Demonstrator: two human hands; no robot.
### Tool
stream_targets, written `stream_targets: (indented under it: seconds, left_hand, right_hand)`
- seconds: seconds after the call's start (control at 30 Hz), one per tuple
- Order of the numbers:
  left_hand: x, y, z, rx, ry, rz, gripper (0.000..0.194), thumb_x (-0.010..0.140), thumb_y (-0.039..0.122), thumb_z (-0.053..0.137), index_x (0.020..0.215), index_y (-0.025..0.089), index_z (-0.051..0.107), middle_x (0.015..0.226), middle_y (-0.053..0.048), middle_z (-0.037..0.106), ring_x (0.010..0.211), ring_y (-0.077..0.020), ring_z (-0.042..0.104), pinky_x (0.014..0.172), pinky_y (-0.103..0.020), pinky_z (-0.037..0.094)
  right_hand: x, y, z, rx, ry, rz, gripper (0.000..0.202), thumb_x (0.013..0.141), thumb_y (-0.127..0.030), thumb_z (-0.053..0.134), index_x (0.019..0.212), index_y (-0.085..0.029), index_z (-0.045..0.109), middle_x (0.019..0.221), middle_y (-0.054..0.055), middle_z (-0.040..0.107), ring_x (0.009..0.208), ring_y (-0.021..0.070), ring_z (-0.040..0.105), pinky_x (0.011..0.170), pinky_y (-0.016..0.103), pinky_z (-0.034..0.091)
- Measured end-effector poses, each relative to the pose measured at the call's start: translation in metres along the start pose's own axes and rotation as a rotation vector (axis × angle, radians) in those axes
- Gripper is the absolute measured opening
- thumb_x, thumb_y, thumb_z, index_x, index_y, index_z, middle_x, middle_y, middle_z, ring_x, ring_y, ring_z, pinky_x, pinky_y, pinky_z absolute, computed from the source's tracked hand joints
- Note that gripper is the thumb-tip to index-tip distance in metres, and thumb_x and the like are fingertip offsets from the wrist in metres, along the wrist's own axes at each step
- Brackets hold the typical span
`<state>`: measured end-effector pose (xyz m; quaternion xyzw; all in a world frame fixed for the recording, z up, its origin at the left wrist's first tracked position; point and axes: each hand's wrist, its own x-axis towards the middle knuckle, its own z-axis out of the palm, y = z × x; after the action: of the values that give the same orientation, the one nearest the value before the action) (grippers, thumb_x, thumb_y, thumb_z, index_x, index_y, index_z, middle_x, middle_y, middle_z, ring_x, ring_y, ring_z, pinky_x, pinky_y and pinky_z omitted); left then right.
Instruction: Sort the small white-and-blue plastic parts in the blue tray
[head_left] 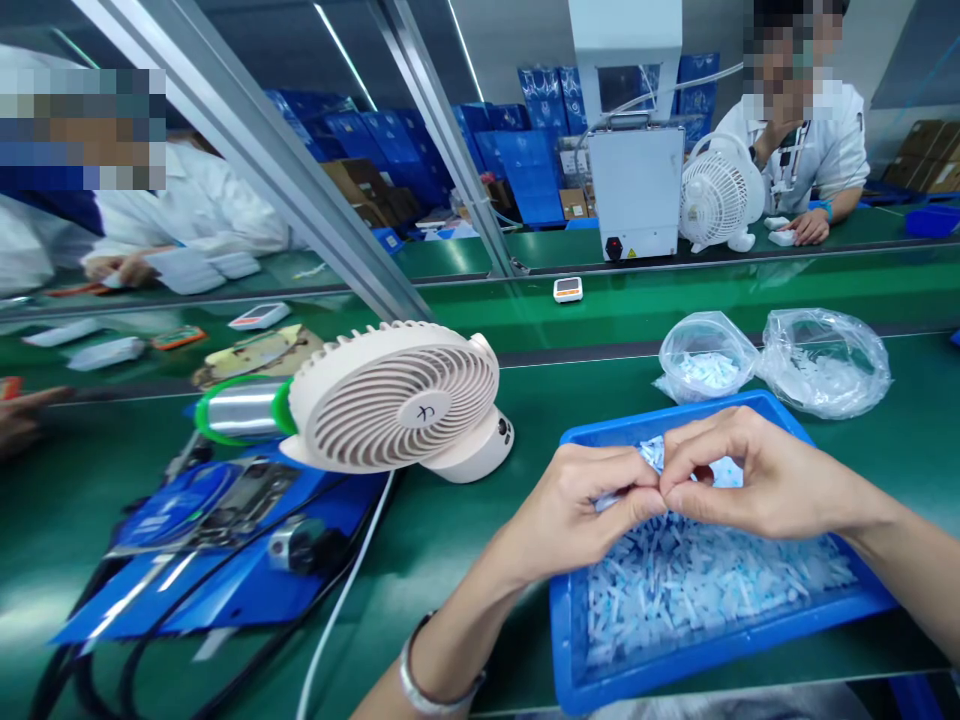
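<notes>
My left hand (pixel 581 500) and my right hand (pixel 757 475) meet over a blue tray (pixel 720 672), thumbs and forefingers pinched together. Whatever is between the fingertips is too small and hidden to make out. Bluish-white bits (pixel 651 453) show in the gap just above the touching fingers. Below, a thick layer of small white and pale blue strip-like pieces (pixel 712 590) covers the tray bottom. Behind the tray stand two open clear plastic bags: one bag (pixel 686 340) has small whitish pieces in it, and the other bag (pixel 862 360) also holds some.
Left of the tray stands a cream desk fan (pixel 405 410), its white cable (pixel 345 570) running forward. Further left are a blue fixture plate (pixel 247 590) and a green-edged roll (pixel 244 410). A small device (pixel 568 290) lies on the green belt. Co-workers sit opposite and at the left.
</notes>
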<state>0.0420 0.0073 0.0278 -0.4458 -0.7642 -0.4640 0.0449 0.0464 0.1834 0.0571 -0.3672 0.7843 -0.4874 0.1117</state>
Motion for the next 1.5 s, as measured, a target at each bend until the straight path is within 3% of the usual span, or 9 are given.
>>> stream_targets:
  seconds: [0.27,0.53,0.73,1.07,1.2,1.27,1.4,1.5]
  left_hand:
    - [0.000,0.001,0.000,0.057,0.006,0.010,0.018,0.076,0.013,0.051,0.058,0.012,0.050,0.050,0.003,0.046,0.046,-0.0051,0.040,0.044,-0.016,0.033]
    - [0.001,0.000,0.002,0.274,0.082,0.086,0.018,0.077,0.012,0.049,0.059,0.012,0.052,0.050,0.002,0.047,0.045,-0.0055,0.040,0.042,-0.016,0.033]
    - [-0.001,-0.002,0.005,0.419,0.127,0.157,0.018,0.078,0.011,0.048,0.060,0.011,0.053,0.048,0.002,0.046,0.044,-0.0062,0.040,0.041,-0.017,0.034]
    - [-0.004,-0.008,0.012,0.502,0.205,0.202,0.008,0.074,0.007,0.052,0.068,0.012,0.054,0.055,-0.003,0.056,0.050,-0.0084,0.050,0.047,-0.018,0.042]
    - [-0.007,-0.002,0.006,0.560,0.392,0.227,0.008,0.072,0.004,0.055,0.074,0.013,0.056,0.059,-0.002,0.058,0.054,-0.0087,0.053,0.050,-0.018,0.044]
    - [-0.008,0.000,0.003,0.610,0.467,0.252,0.011,0.071,0.003,0.056,0.076,0.012,0.057,0.059,-0.002,0.059,0.054,-0.0093,0.054,0.051,-0.018,0.044]
    - [-0.011,-0.002,0.003,0.633,0.433,0.252,0.009,0.072,0.006,0.055,0.077,0.013,0.058,0.061,-0.003,0.060,0.054,-0.0105,0.055,0.051,-0.021,0.045]
    - [-0.012,-0.005,0.005,0.628,0.430,0.257,0.008,0.072,0.006,0.055,0.076,0.013,0.058,0.062,-0.004,0.060,0.056,-0.0111,0.055,0.052,-0.021,0.046]
  right_hand:
    - [0.001,0.006,0.003,0.006,0.001,0.014,0.013,0.069,-0.008,0.049,0.058,-0.014,0.054,0.056,-0.004,0.046,0.053,0.0061,0.039,0.051,0.020,0.033]
    - [0.004,0.007,0.006,0.115,0.028,0.160,0.011,0.065,-0.009,0.047,0.055,-0.014,0.049,0.052,-0.005,0.040,0.051,0.0056,0.034,0.046,0.019,0.028]
    - [0.008,0.013,0.006,0.321,0.022,0.278,0.009,0.061,-0.012,0.048,0.052,-0.013,0.049,0.046,-0.007,0.034,0.044,0.0033,0.026,0.042,0.019,0.022]
    - [0.012,0.022,0.007,0.439,0.067,0.391,0.007,0.057,-0.013,0.051,0.049,-0.013,0.051,0.043,-0.007,0.035,0.042,0.0027,0.027,0.040,0.019,0.020]
    - [0.011,0.032,0.014,0.341,0.027,0.492,0.006,0.057,-0.014,0.051,0.051,-0.013,0.051,0.043,-0.007,0.035,0.041,0.0035,0.027,0.038,0.020,0.017]
    - [0.011,0.032,0.015,0.353,0.028,0.442,0.008,0.060,-0.014,0.050,0.053,-0.013,0.051,0.045,-0.006,0.034,0.042,0.0037,0.027,0.039,0.020,0.019]
    - [0.008,0.019,0.012,0.372,0.153,0.163,0.014,0.071,-0.018,0.048,0.061,-0.013,0.056,0.053,-0.004,0.039,0.050,0.0055,0.033,0.045,0.020,0.028]
    - [0.005,0.009,0.009,0.303,0.199,0.069,0.016,0.075,-0.019,0.048,0.066,-0.014,0.059,0.059,-0.002,0.046,0.054,0.0063,0.038,0.048,0.020,0.032]
